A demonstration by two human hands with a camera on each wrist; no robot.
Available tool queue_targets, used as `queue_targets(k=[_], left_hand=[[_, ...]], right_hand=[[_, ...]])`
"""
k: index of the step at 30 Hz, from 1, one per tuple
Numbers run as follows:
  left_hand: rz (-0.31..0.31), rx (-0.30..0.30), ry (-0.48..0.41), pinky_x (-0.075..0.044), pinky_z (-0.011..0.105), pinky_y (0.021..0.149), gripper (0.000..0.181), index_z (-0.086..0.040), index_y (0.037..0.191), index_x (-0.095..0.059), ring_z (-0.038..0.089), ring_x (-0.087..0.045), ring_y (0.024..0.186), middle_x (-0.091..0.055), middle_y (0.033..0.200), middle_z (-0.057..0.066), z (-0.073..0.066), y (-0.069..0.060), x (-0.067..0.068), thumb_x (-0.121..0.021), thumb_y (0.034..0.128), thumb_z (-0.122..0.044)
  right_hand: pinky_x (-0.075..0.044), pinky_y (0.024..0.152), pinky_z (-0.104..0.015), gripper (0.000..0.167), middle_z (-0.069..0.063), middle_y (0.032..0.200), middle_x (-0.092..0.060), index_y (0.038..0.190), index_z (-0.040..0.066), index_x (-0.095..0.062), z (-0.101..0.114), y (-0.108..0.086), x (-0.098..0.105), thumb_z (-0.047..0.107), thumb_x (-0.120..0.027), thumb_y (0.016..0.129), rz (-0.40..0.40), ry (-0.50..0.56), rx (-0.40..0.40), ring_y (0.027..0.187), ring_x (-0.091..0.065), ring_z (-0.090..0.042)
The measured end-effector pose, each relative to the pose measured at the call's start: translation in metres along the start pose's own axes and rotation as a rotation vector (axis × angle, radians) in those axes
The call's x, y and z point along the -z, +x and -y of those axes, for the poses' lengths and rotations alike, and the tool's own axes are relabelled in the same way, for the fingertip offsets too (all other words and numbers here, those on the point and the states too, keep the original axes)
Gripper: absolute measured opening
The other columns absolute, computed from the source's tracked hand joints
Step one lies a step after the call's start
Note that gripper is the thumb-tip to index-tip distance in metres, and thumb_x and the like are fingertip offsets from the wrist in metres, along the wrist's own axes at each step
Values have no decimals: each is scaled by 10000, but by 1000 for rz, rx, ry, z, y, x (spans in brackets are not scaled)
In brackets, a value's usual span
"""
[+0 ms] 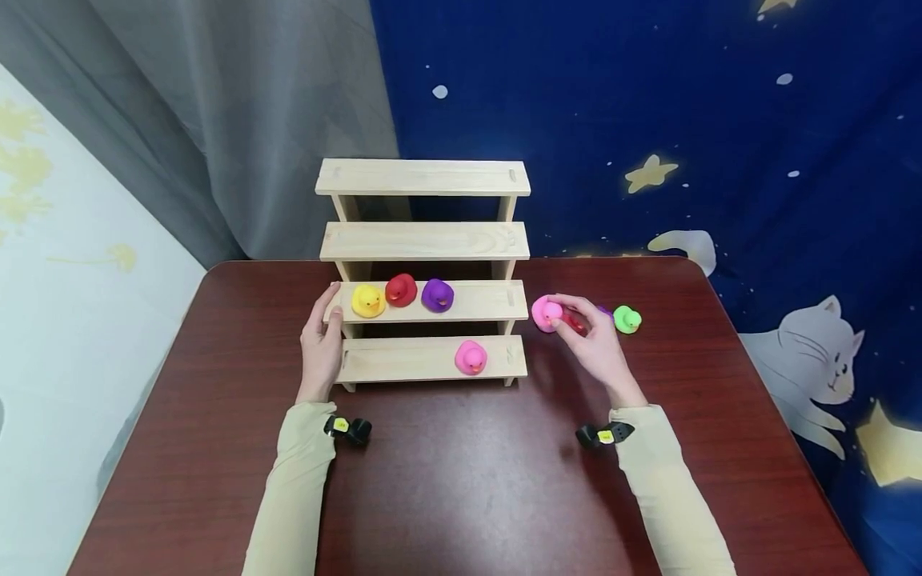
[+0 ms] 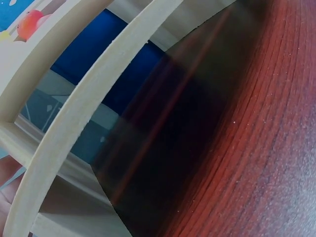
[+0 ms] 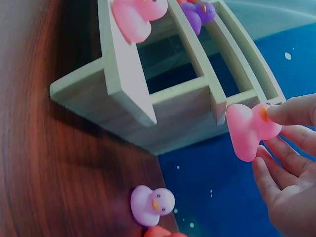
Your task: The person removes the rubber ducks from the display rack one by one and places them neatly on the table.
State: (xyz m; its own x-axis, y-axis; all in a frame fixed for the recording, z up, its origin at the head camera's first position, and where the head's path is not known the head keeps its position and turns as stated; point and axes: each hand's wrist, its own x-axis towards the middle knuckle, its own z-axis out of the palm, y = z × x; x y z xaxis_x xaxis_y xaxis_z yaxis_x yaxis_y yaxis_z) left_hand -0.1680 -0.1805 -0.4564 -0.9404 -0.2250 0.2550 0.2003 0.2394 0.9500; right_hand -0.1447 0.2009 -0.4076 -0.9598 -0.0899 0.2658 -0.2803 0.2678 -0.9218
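A wooden stepped rack (image 1: 432,240) has four tiers. My left hand (image 1: 321,348) grips the left end of its second tier from the bottom; in the left wrist view only a bit of the fingers (image 2: 9,170) shows beside the wood. My right hand (image 1: 594,344), just right of the rack, pinches a pink rubber duck (image 3: 247,129) between thumb and fingers. Yellow (image 1: 368,302), red (image 1: 400,290) and purple (image 1: 437,296) ducks sit on the second tier. Another pink duck (image 1: 471,358) sits on the bottom tier, right of its middle.
On the table (image 1: 446,480), right of the rack, a green duck (image 1: 627,320) stands beyond my right hand, which partly hides red and purple ducks. In the right wrist view a pale pink-purple duck (image 3: 148,205) stands beside a red one (image 3: 163,232). Curtains hang behind.
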Motion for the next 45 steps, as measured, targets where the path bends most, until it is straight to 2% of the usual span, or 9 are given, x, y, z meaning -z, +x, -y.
queue_targets(k=[5,14,16,20,22,28,32,40,45], left_hand=[[-8,-4,4,-305,210,1001,398,-96,1404,-518,109,-376,1327,-467,1446,50,-1,0,0,-456,1013,-61],[-19,-8,37,-313,216,944,392,-88,1401,-520,115,-424,1244,-471,1441,73,-1,-1,-1,-454,1015,-69],[-20,-8,36,-310,214,951,394,-86,1405,-514,118,-418,1263,-467,1443,85,1,0,-1,-448,1017,-74],[-27,-11,22,-307,222,941,393,-157,1407,-526,101,-414,1260,-470,1447,32,19,5,0,-452,1024,-105],[-31,-13,30,-308,232,951,393,-212,1406,-529,88,-413,1259,-470,1446,-19,28,7,-1,-450,1030,-131],[-46,-13,82,-312,296,1041,376,-347,1381,-533,43,-383,1308,-471,1417,-154,39,9,-1,-452,1036,-221],[-44,-5,95,-302,324,1066,371,-368,1381,-526,43,-374,1319,-465,1421,-161,38,8,-1,-448,1038,-251],[-38,11,109,-292,336,1076,377,-373,1394,-509,43,-366,1322,-454,1430,-162,37,8,-1,-436,1042,-259],[-38,10,99,-283,353,1083,387,-297,1413,-507,76,-362,1333,-454,1445,-108,40,8,-1,-441,1042,-209]], right_hand=[[-426,911,-187,356,-280,1216,-580,1231,-118,-574,-5,-4,5,-82,-638,883,2,-9,-29,1119,-537,-422],[-414,924,-171,360,-326,1218,-552,1224,-156,-556,-17,-9,6,-133,-618,870,9,-21,-61,1110,-527,-444],[-437,959,-272,356,-338,1211,-547,1215,-168,-556,-20,-10,5,-147,-614,865,13,-24,-68,1099,-529,-453],[-386,992,-528,337,-355,1194,-546,1194,-187,-558,-27,-12,4,-162,-605,861,22,-41,-77,1102,-522,-470],[-359,986,-583,331,-356,1191,-548,1190,-187,-561,-31,-13,3,-161,-602,862,27,-42,-87,1105,-521,-479],[-365,974,-593,326,-350,1189,-555,1189,-180,-563,-43,-17,3,-160,-591,865,40,-29,-123,1107,-533,-486],[-367,973,-590,329,-356,1188,-556,1189,-186,-557,-50,-19,2,-171,-582,862,44,-21,-138,1111,-529,-498],[-362,985,-579,316,-357,1195,-556,1182,-194,-556,-59,-22,2,-164,-575,868,59,-67,-143,1130,-522,-491],[-373,978,-572,311,-354,1196,-557,1178,-190,-560,-64,-24,0,-162,-576,869,61,-92,-158,1122,-528,-489]])
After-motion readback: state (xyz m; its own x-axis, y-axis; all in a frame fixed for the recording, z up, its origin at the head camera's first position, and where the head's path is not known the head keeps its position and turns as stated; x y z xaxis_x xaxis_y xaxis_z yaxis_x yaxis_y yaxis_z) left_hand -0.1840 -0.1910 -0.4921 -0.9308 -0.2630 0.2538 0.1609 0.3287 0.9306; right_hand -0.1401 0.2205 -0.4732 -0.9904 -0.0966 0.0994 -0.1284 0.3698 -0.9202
